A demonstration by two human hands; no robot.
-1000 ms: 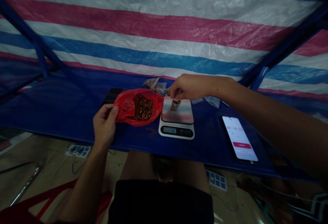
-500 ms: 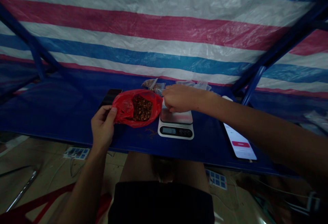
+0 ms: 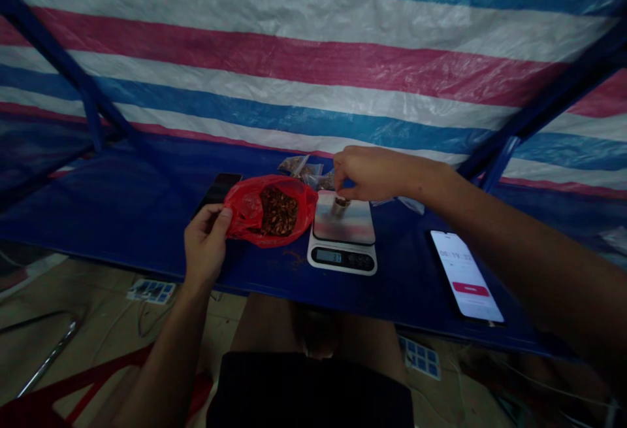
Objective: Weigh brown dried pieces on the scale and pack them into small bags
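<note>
My left hand [image 3: 206,235] pinches the left edge of a red plastic bag [image 3: 240,209] between thumb and fingers. Its mouth is spread, showing dark brown dried pieces [image 3: 279,212] inside. To the right of the bag is a white kitchen scale [image 3: 313,271] with a lit display [image 3: 329,257]. A small cup [image 3: 339,208] stands toward the back of its shiny weighing plate [image 3: 350,222]. Over that cup hovers my right hand [image 3: 360,173], fingers closed and pointing down; whatever they hold, if anything, is hidden.
Small clear bags [image 3: 306,168], some with brown contents, lie behind the scale. A dark phone [image 3: 220,189] is left of the red bag, and a lit phone [image 3: 467,278] lies under my right forearm. Brown crumbs dot the blue table [image 3: 122,219]. Blue metal bars [image 3: 73,72] flank it.
My right hand has shifted back and slightly right over the scale, uncovering the cup. The number on the display has changed. My left hand keeps its hold on the bag.
</note>
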